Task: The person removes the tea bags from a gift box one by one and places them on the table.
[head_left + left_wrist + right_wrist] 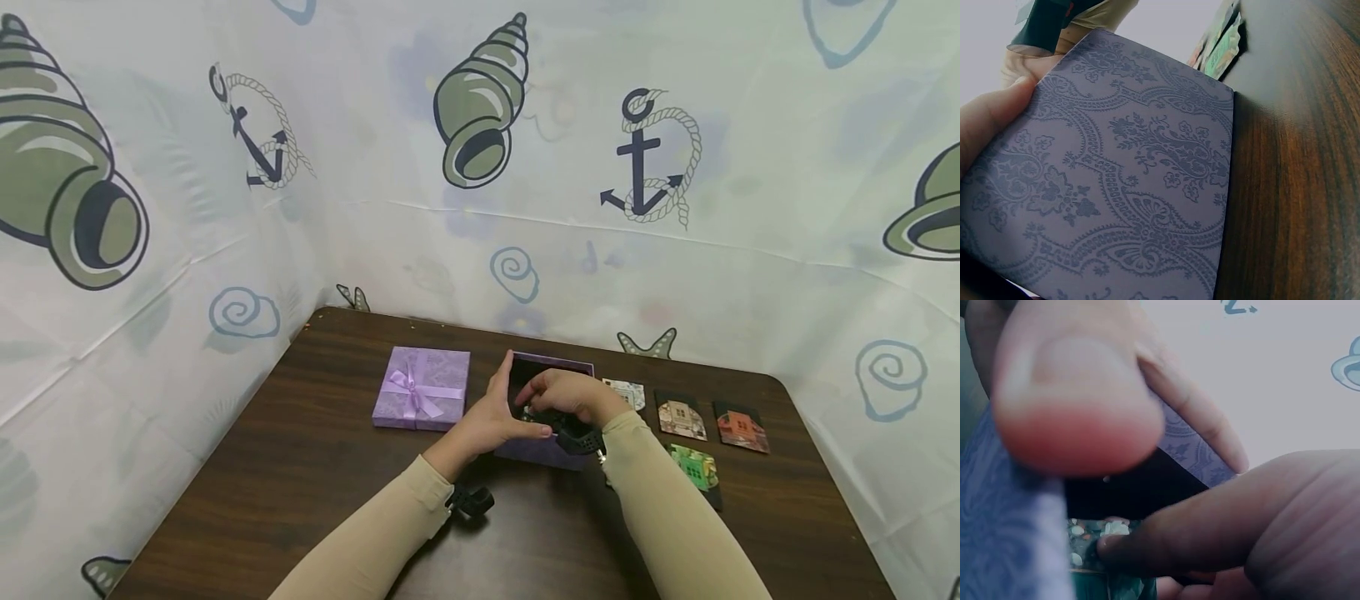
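Note:
A purple patterned box [536,454] stands open on the table, its inside dark. My left hand [491,421] grips the box's left side; in the left wrist view the thumb [997,115] lies over the rim of the box wall [1122,169]. My right hand [573,396] reaches down into the box. In the right wrist view its fingers pinch a small green, flower-patterned flat piece [1088,544], partly hidden by the box wall and a finger. The blurred left thumb [1079,419] fills the upper left there.
A purple lid [422,389] with a ribbon bow lies left of the box. To the right are several small picture cards, among them a pale one [628,393], a beige one [681,415], a red one [741,427] and a green one [697,468]. A patterned curtain hangs behind.

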`<action>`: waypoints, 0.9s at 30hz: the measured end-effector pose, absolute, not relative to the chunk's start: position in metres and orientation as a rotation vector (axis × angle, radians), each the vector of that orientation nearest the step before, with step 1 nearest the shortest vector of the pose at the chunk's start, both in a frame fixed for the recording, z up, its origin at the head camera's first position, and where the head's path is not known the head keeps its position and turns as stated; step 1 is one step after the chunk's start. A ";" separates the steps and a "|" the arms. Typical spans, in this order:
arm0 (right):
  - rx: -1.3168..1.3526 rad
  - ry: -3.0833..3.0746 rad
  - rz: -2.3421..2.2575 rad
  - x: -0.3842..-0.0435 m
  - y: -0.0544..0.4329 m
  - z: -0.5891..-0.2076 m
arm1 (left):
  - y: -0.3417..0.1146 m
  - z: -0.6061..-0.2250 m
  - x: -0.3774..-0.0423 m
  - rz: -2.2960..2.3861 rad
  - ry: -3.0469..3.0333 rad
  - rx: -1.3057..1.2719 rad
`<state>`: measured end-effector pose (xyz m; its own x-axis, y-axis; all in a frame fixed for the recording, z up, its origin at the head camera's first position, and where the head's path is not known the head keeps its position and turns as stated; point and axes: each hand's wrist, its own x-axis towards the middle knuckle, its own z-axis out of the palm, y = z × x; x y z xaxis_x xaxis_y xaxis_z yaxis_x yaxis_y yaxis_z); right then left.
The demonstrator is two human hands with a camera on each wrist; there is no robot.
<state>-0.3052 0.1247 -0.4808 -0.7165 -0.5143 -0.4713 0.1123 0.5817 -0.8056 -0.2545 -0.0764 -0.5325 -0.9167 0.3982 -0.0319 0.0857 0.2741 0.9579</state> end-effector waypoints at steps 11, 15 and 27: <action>-0.365 2.140 -1.221 -0.302 0.126 -0.484 | -0.077 -0.532 -0.254 1.694 2.274 0.459; -0.361 2.174 -1.267 -0.299 0.128 -0.484 | -0.077 -0.533 -0.255 1.698 2.275 0.472; -0.309 2.248 -1.457 -0.299 0.125 -0.486 | -0.076 -0.531 -0.255 1.706 2.292 0.466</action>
